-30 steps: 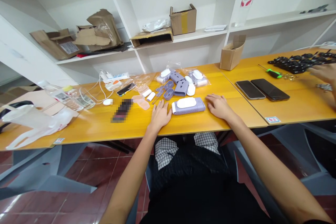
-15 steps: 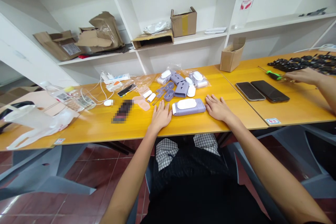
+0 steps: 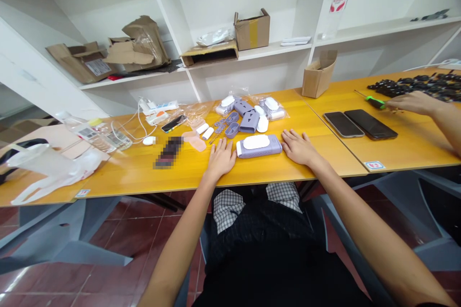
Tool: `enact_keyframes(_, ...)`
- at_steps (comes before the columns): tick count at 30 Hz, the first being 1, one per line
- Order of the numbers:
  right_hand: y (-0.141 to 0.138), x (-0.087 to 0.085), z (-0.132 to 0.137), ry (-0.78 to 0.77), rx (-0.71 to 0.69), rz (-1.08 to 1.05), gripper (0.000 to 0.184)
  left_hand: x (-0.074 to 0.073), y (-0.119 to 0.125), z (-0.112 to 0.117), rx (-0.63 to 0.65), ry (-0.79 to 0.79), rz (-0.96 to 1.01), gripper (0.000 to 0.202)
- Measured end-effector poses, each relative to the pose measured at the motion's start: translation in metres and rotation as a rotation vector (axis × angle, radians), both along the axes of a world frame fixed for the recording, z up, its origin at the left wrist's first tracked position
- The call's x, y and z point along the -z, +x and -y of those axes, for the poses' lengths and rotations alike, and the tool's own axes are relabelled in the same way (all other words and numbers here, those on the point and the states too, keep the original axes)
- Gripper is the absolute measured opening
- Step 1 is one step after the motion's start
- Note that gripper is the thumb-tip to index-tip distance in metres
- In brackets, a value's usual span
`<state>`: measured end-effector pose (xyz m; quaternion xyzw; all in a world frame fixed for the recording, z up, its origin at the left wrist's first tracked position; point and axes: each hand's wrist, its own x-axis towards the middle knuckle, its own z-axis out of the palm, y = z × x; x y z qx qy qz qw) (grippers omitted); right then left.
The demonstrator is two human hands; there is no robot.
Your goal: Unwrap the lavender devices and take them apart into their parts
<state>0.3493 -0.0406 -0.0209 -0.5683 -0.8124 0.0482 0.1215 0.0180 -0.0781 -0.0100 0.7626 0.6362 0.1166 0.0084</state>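
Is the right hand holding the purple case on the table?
No, the right hand lies flat on the table beside the purple case.

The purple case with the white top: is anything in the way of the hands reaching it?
Nothing visible stands in the way. The purple case lies on the yellow table between the left hand and the right hand, with no object in the small gap on either side.

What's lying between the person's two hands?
In the head view, a lilac plastic housing with a white oval cap lies between the left hand and the right hand.
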Motion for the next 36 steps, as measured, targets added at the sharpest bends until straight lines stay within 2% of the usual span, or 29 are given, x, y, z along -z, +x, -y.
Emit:
enact_keyframes(12,0.001,-0.001,0.003,0.017,-0.005,-0.014,0.064,-0.006,0.003,0.003,0.006,-0.007,0.024,0.055)
enact_keyframes(20,0.002,-0.007,0.009,0.020,-0.031,-0.152,0.066,-0.014,0.001,0.009,0.175,0.133,0.341,0.057)
enact_keyframes(25,0.003,-0.015,0.014,-0.011,-0.109,-0.197,0.061,-0.017,0.000,0.011,0.287,0.102,0.359,0.060)
enact_keyframes(27,0.002,-0.017,0.017,-0.008,-0.143,-0.199,0.068,-0.018,0.000,0.012,0.302,0.103,0.356,0.059)
enact_keyframes(31,-0.003,-0.019,0.019,-0.013,-0.188,-0.175,0.094,-0.020,-0.001,0.014,0.343,0.092,0.356,0.061)
enact_keyframes(33,-0.004,-0.018,0.017,-0.014,-0.189,-0.176,0.096,-0.021,-0.001,0.015,0.365,0.072,0.351,0.063)
enact_keyframes(36,-0.002,-0.016,0.014,-0.013,-0.190,-0.214,0.089,-0.021,-0.001,0.016,0.353,0.032,0.344,0.066)
